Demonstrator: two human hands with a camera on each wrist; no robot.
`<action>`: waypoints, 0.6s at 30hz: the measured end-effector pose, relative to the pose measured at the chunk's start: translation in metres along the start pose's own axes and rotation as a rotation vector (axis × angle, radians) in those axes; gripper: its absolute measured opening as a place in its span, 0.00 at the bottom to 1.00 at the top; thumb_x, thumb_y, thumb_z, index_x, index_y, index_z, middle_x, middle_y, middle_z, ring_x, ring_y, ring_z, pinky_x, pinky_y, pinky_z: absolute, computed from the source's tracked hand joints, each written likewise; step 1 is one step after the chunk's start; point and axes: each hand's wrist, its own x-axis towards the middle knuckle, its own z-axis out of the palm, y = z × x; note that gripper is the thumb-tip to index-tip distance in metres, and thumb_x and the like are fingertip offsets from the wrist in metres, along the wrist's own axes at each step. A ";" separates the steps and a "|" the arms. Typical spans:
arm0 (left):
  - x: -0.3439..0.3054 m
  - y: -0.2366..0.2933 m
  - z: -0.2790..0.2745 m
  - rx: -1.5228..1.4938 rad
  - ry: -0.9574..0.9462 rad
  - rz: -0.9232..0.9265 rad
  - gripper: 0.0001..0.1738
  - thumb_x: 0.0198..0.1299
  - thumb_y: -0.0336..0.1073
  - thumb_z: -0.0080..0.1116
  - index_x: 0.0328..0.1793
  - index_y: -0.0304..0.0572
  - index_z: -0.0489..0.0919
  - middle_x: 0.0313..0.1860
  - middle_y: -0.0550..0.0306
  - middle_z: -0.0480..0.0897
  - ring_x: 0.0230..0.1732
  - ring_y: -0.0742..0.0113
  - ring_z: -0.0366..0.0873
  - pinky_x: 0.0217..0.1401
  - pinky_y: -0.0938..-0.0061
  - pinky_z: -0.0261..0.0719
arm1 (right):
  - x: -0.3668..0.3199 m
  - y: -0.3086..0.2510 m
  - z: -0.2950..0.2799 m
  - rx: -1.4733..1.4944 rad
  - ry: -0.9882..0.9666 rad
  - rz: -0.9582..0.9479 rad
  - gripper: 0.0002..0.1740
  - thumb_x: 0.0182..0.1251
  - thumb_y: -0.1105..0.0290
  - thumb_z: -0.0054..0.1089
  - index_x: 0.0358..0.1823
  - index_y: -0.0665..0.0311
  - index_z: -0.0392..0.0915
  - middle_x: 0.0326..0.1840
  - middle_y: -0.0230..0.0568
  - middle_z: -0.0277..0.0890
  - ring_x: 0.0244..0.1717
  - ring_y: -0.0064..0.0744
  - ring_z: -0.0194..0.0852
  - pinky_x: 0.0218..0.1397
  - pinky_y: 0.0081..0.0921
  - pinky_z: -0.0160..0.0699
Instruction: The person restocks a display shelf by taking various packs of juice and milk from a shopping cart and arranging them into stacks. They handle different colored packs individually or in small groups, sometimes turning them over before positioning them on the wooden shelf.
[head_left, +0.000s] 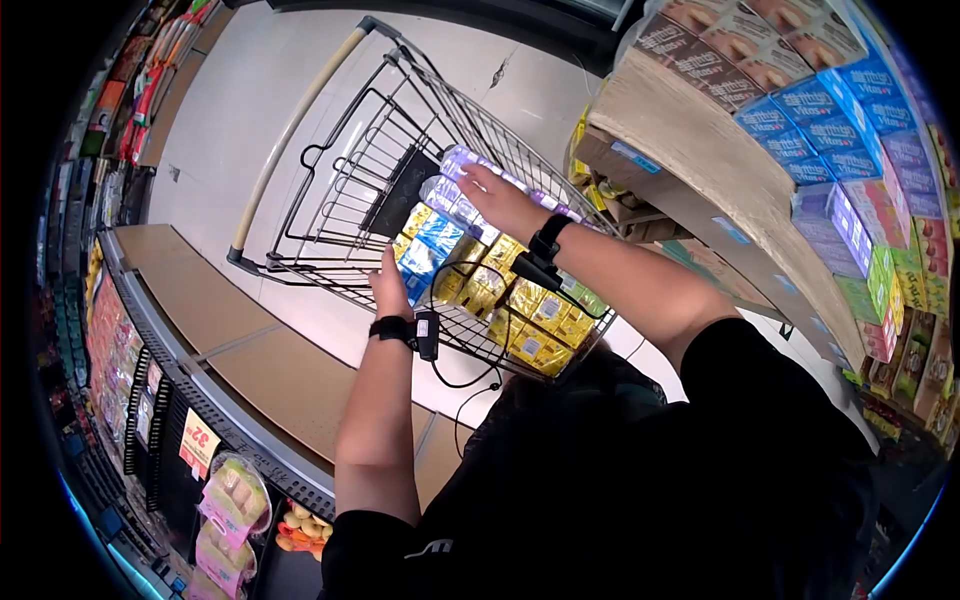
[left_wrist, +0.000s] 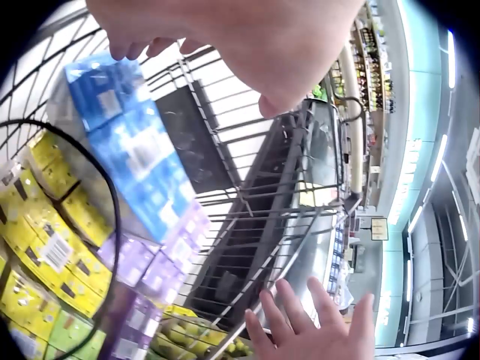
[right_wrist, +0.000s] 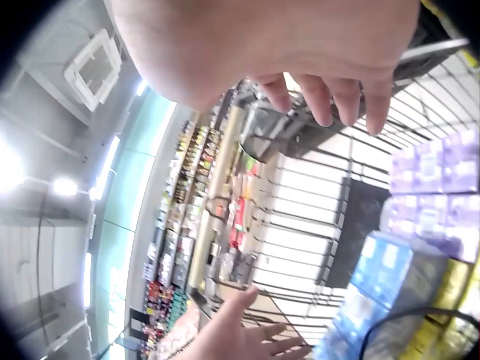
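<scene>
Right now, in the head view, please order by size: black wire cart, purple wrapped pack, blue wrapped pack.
Largest: black wire cart.
Then purple wrapped pack and blue wrapped pack: alike, partly hidden, unranked.

One shopping cart (head_left: 350,190); two hands, a left hand (head_left: 390,288) and a right hand (head_left: 503,200); yellow packs (head_left: 530,310) overlap too much to count.

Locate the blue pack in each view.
Head: blue pack at centre, in the cart.
Left wrist: blue pack at upper left.
Right wrist: blue pack at lower right.
Shared landmark: purple packs next to it.
</scene>
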 end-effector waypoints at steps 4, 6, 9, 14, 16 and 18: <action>0.008 -0.045 -0.017 0.614 0.267 0.240 0.40 0.59 0.53 0.60 0.59 0.15 0.68 0.56 0.25 0.74 0.55 0.40 0.76 0.60 0.56 0.71 | 0.015 0.062 0.055 -0.135 -0.058 0.028 0.35 0.72 0.45 0.47 0.62 0.73 0.67 0.59 0.65 0.73 0.62 0.56 0.71 0.64 0.40 0.68; -0.008 -0.037 -0.008 0.872 0.303 0.303 0.39 0.59 0.52 0.60 0.59 0.15 0.68 0.61 0.20 0.69 0.62 0.32 0.68 0.67 0.53 0.63 | 0.021 0.085 0.071 -0.221 -0.077 0.228 0.34 0.72 0.44 0.46 0.56 0.74 0.70 0.53 0.66 0.75 0.57 0.60 0.73 0.59 0.43 0.70; 0.007 -0.062 -0.004 0.835 0.443 0.345 0.40 0.60 0.50 0.58 0.64 0.16 0.64 0.62 0.24 0.70 0.67 0.37 0.65 0.70 0.57 0.61 | 0.028 0.111 0.089 -0.247 -0.066 0.210 0.33 0.72 0.44 0.46 0.53 0.72 0.71 0.50 0.66 0.76 0.53 0.61 0.75 0.56 0.45 0.71; 0.005 -0.059 -0.005 0.083 0.199 0.044 0.33 0.62 0.44 0.53 0.66 0.23 0.63 0.57 0.41 0.75 0.54 0.56 0.75 0.59 0.66 0.71 | 0.030 0.124 0.102 -0.157 -0.013 0.174 0.30 0.73 0.48 0.48 0.59 0.70 0.71 0.51 0.59 0.78 0.54 0.52 0.77 0.59 0.38 0.71; 0.008 -0.060 -0.010 0.056 0.076 -0.015 0.28 0.60 0.43 0.53 0.61 0.31 0.68 0.51 0.48 0.79 0.47 0.63 0.77 0.46 0.70 0.74 | 0.028 0.115 0.098 -0.126 -0.080 0.251 0.30 0.72 0.49 0.49 0.61 0.69 0.71 0.56 0.58 0.76 0.60 0.51 0.74 0.63 0.36 0.68; 0.008 -0.057 -0.009 0.136 0.187 -0.092 0.28 0.58 0.47 0.55 0.59 0.34 0.71 0.48 0.51 0.80 0.45 0.65 0.77 0.43 0.68 0.73 | 0.033 0.141 0.103 -0.263 -0.106 0.238 0.33 0.70 0.46 0.50 0.62 0.68 0.71 0.57 0.59 0.75 0.61 0.52 0.73 0.65 0.37 0.68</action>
